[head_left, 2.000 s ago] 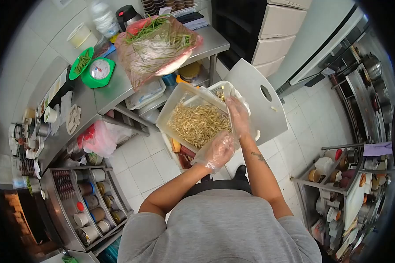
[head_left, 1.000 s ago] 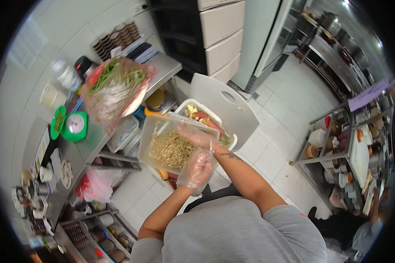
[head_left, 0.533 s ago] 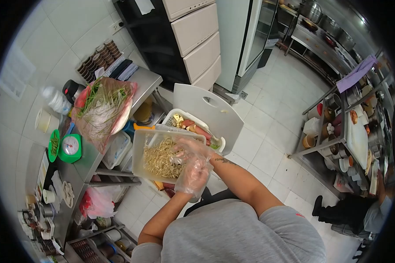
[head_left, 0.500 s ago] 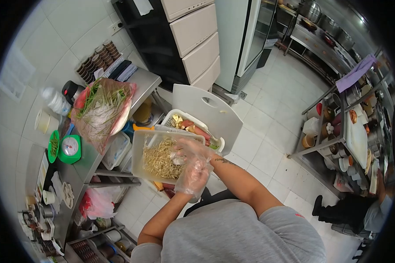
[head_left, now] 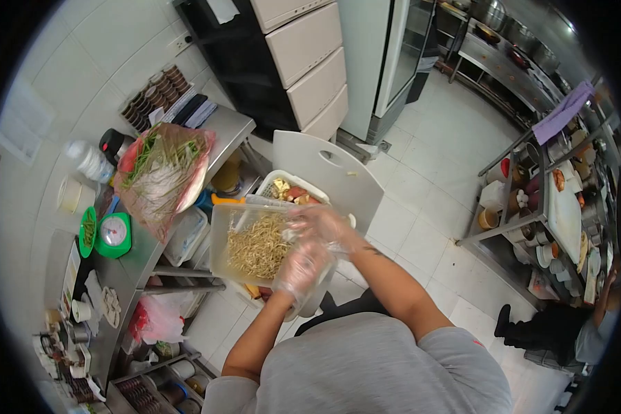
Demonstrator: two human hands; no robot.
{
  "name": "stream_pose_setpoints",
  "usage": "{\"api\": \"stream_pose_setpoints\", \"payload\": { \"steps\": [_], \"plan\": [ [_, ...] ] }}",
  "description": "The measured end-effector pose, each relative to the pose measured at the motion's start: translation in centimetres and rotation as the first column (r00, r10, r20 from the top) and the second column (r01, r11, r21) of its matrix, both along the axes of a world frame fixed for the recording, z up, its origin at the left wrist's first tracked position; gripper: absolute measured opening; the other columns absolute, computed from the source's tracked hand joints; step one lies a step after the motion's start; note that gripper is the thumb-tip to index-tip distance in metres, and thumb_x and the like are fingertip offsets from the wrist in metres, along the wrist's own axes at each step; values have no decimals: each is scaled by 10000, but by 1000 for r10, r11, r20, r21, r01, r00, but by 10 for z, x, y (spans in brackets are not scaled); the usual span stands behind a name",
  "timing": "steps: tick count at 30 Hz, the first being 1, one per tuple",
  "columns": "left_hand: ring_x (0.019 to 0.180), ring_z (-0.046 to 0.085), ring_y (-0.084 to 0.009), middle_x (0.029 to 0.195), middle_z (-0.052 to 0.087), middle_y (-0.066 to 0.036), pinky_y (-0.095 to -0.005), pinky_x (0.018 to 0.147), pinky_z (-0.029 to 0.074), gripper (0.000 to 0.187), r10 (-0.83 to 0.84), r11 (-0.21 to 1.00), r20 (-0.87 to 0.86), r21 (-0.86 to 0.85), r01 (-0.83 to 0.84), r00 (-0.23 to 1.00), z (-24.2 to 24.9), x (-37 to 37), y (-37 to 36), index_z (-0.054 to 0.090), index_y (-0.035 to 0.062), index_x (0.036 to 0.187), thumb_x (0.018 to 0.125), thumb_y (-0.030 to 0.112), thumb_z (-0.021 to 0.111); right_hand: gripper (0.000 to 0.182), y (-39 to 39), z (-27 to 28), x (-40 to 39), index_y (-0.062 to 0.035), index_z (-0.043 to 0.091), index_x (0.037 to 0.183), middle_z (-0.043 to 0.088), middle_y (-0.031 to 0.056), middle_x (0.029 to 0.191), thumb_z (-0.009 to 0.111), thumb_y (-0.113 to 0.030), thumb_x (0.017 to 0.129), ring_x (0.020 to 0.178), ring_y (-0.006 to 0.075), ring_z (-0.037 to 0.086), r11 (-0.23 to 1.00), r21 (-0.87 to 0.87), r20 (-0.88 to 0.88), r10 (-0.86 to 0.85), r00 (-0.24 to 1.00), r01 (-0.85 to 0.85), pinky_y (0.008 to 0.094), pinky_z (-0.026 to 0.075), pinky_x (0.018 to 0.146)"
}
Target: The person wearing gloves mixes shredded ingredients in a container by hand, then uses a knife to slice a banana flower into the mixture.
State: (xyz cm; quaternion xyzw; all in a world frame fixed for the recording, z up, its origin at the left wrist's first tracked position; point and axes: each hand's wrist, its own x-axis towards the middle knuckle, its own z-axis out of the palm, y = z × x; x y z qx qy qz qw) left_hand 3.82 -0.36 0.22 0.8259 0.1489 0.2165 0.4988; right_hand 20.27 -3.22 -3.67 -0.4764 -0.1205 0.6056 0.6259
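Observation:
A pale, translucent tub (head_left: 219, 238) holds a heap of bean sprouts (head_left: 255, 245). Both of my hands wear loose, clear plastic gloves and are over the tub's right side. My left hand (head_left: 302, 268) is at the near right corner, beside the sprouts; glare and crumpled plastic hide how its fingers are set. Farther back, my right hand (head_left: 321, 226) reaches in from the right, fingers stretched towards the sprouts and nothing plainly held. A white basket (head_left: 317, 191) with cut vegetables stands just behind the tub.
On the steel counter (head_left: 224, 127) at left lie a bag of green stalks (head_left: 162, 172) and a green scale (head_left: 113, 234). A grey panel with a handle slot (head_left: 324, 155) stands behind the basket. At far right, another person (head_left: 590, 331) is beside a crowded worktable (head_left: 566, 214).
My hands have drawn slightly apart, the right one shifting a little right and up. The sprouts remain in the tub, and the view has shifted slightly.

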Motion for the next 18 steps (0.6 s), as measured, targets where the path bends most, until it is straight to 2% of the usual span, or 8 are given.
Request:
{"api": "stream_pose_setpoints", "payload": {
  "steps": [3, 6, 8, 10, 13, 15, 17, 18],
  "plan": [
    [989, 620, -182, 1127, 662, -73, -350, 873, 507, 205, 57, 828, -342, -509, -236, 938, -5, 5, 43, 671, 33, 1083, 894, 111, 652, 382, -37, 23, 11, -27, 660, 1167, 681, 69, 1058, 632, -311, 913, 906, 194, 620, 982, 9, 95, -187, 978, 187, 313, 490, 792],
    [907, 632, -160, 1032, 681, -54, -311, 823, 513, 174, 155, 857, -132, -476, -200, 979, -83, 42, 67, 683, 39, 1053, 904, 121, 648, 399, -78, 16, 32, -27, 668, 1135, 680, 49, 992, 643, -351, 904, 856, 161, 615, 977, -49, 251, -190, 949, 209, 282, 472, 764],
    [865, 638, -185, 943, 701, -69, -325, 804, 508, 263, 192, 910, -53, -365, -198, 980, -86, 79, 53, 675, 23, 1097, 897, 190, 643, 399, -98, 5, 43, -28, 672, 1102, 673, 36, 978, 647, -369, 898, 850, 146, 607, 958, -92, 313, -230, 922, 270, 284, 466, 747],
    [902, 647, -182, 978, 711, -73, -334, 784, 506, 272, 103, 755, -142, -633, -170, 985, -81, 124, 47, 690, 31, 1091, 876, 191, 641, 397, -112, 2, 54, -28, 675, 1073, 668, 31, 969, 648, -382, 895, 844, 137, 603, 944, -110, 352, -257, 900, 312, 287, 463, 733],
    [955, 675, -263, 1054, 722, -126, -391, 799, 507, 343, 137, 754, -314, -582, -305, 939, -62, 176, 33, 701, 14, 1084, 847, 255, 641, 384, -127, -1, 67, -27, 674, 1043, 664, 35, 959, 644, -383, 900, 827, 135, 602, 936, -119, 369, -268, 890, 331, 292, 465, 710],
    [963, 676, -336, 1066, 711, -184, -422, 805, 509, 418, 85, 968, -316, -200, -154, 945, -122, 215, 49, 691, -20, 1084, 840, 317, 645, 367, -134, -6, 73, -25, 673, 1035, 663, 38, 948, 637, -368, 910, 807, 135, 605, 938, -127, 391, -252, 885, 323, 289, 467, 687],
    [977, 665, -401, 1077, 694, -239, -448, 829, 506, 473, 157, 965, -371, -139, -222, 915, -143, 249, 49, 679, -52, 1081, 833, 350, 648, 336, -140, -12, 74, -36, 671, 1032, 659, 26, 941, 636, -349, 915, 804, 128, 601, 932, -157, 374, -251, 893, 327, 279, 460, 683],
    [988, 653, -428, 1081, 683, -265, -458, 849, 502, 487, 245, 882, -430, -274, -384, 869, -141, 266, 42, 671, -67, 1077, 830, 352, 649, 320, -143, -15, 74, -42, 670, 1031, 657, 21, 937, 636, -340, 918, 802, 125, 599, 930, -173, 365, -246, 898, 325, 275, 457, 680]
  ]
}}
